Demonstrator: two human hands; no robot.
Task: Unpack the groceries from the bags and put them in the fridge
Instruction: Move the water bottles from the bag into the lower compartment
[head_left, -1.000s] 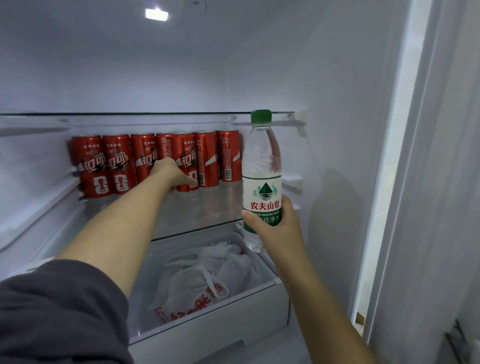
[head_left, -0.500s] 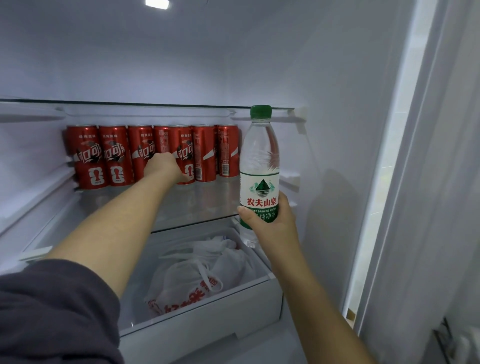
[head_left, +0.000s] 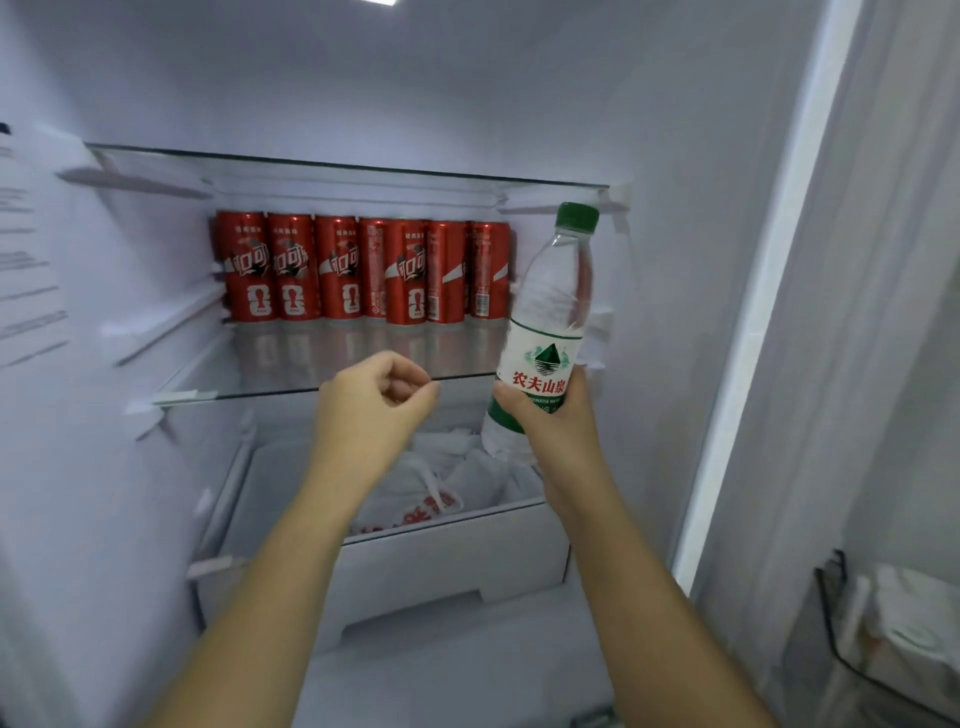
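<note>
The right hand (head_left: 553, 421) has its fingers wrapped round the lower label of the water bottle (head_left: 553, 312), which is held slightly tilted by the right end of the glass shelf (head_left: 291, 364), above the drawer (head_left: 441, 561). The left hand (head_left: 371, 402) has its fingers curled on nothing, just before the shelf edge. Red cans (head_left: 363, 270) line the shelf's back. A white bag (head_left: 415, 488) lies in the drawer.

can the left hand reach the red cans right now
Probably yes: the left hand holds nothing, and the glass shelf between it and the red cans is bare; the water bottle is aside.
</note>
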